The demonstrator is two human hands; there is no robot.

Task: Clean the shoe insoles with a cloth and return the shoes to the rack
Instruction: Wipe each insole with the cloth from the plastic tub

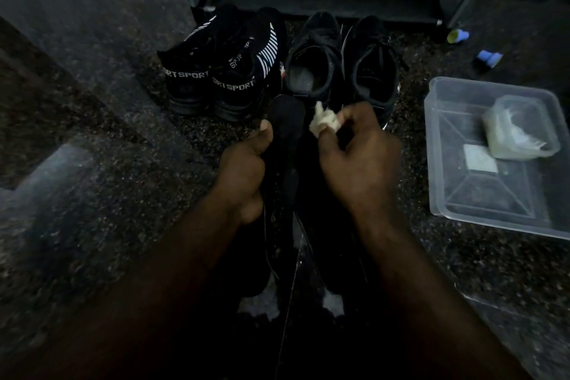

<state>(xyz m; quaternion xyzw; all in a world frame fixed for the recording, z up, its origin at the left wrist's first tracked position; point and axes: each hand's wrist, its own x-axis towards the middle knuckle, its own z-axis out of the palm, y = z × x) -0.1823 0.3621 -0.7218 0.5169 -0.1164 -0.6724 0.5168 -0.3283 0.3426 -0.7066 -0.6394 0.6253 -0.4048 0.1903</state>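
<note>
Meanwhile, a black insole (285,120) is gripped by the left hand (243,163), and a pale cloth (324,122) is pinched by the right hand (357,151).

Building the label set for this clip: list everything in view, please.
shoe rack: 1, black, top centre behind the shoes
SPORT shoes: 2, black with white stripes, floor, left of the other pair
lace-up shoes: 2, black, floor before the rack
insole: 1, black, centre, held
cloth: 1, whitish, centre, held
tray: 1, clear, floor at right
small container: 1, clear, inside tray
white square: 1, inside tray
blue items: 2, floor beyond tray
left hand: grips insole
right hand: pinches cloth
</note>
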